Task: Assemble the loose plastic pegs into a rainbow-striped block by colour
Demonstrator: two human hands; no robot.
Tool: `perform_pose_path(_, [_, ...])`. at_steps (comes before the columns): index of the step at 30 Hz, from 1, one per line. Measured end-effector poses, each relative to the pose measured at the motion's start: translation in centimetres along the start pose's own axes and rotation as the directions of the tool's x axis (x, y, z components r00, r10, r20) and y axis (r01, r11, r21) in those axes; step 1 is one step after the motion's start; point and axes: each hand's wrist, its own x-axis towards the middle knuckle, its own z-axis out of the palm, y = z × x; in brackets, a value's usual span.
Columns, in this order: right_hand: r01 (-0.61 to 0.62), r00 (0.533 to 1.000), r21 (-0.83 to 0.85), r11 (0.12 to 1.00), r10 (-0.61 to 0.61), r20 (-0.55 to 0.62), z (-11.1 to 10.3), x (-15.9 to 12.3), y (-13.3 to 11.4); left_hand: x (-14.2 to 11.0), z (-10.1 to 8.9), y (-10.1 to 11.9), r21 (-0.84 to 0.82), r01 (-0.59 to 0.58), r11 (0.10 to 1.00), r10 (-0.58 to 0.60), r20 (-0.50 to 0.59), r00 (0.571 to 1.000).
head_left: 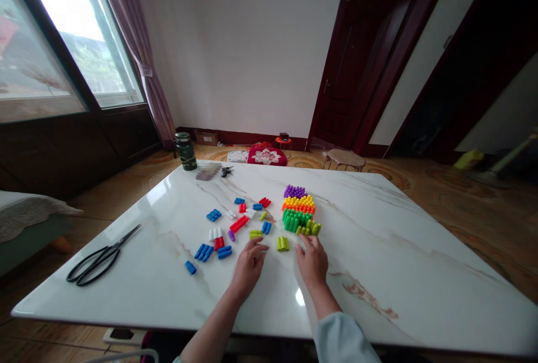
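Observation:
Small bullet-shaped plastic pieces in several colours lie on a marble-patterned table. My left hand hovers, fingers loosely bent and apart, just below a few yellow-green pieces; nothing shows in its grasp. Between my hands lies a short side-by-side group of yellow-green pieces. My right hand has its fingers stretched towards the yellow-green row; whether the fingertips touch it I cannot tell. Behind that row, green pieces, orange and yellow pieces and purple pieces stand upright in packed blocks.
Blue pieces, red pieces and white pieces lie scattered on the left. Black-handled scissors rest near the left edge. A green flask, a blurred packet and small dark pliers are at the far edge.

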Motion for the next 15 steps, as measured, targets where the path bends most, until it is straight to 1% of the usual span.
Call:
perform_pose_path(7, [-0.017, 1.0, -0.046, 0.999, 0.017, 0.009, -0.02, 0.09, -0.17, -0.05, 0.02, -0.22, 0.007, -0.002, 1.0, 0.002, -0.007, 1.0])
perform_pose_path(15, [-0.017, 1.0, -0.035, 0.999, 0.017, 0.005, -0.07, 0.03, -0.24, -0.04, -0.08, -0.21, 0.014, -0.008, 1.0, 0.008, -0.01, 1.0])
